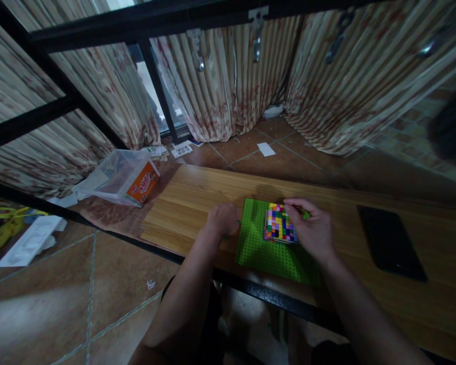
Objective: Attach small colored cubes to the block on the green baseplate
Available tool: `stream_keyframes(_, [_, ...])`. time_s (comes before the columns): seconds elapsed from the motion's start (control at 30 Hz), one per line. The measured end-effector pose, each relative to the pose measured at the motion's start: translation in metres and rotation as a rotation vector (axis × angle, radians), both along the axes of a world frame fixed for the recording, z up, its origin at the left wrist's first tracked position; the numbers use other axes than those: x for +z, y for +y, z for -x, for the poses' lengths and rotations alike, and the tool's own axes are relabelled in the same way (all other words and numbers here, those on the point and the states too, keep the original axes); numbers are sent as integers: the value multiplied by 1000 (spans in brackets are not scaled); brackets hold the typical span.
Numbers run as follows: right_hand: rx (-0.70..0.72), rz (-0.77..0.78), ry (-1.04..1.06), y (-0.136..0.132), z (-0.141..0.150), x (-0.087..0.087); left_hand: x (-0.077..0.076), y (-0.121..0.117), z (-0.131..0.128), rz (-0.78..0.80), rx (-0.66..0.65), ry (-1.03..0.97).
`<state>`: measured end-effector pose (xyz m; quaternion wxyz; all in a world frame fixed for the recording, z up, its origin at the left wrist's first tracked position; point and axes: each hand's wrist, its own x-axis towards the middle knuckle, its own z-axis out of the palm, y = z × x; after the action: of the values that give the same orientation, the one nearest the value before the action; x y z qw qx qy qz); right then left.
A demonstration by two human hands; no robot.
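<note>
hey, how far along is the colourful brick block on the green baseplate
Looks well along. Done: a multicoloured brick block several layers high stands on the green baseplate. In hand: the right hand grips the block's right side, while the left hand rests at the plate's left edge, apparently pinching something small and green. Left: most of the plate is bare studs; the block's final height cannot be judged.

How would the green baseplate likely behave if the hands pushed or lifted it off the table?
The baseplate looks thin and flat, so probably light and apt to slide on the smooth table. Lifted by one edge it might flex slightly. The block build sits toward its far right side, beside the right hand, so that side would likely dip.
</note>
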<state>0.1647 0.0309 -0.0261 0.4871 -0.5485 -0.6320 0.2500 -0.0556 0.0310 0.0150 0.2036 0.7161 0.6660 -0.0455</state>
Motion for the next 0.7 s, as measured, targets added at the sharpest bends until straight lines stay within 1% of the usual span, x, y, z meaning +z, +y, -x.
stream_keyframes(0.23, [-65, -33, 9, -9, -4, 15, 2, -3, 1, 0, -53, -25])
stream_keyframes(0.37, [-67, -26, -22, -19, -6, 21, 1, -4, -3, -4, -34, -10])
stream_keyframes(0.53, [-28, 4, -72, -30, -13, 19, -4, -2, -4, -13, -9, 2])
stream_keyframes(0.7, [34, 5, -106, -31, -16, 16, -6, -2, -5, -40, 45, 28])
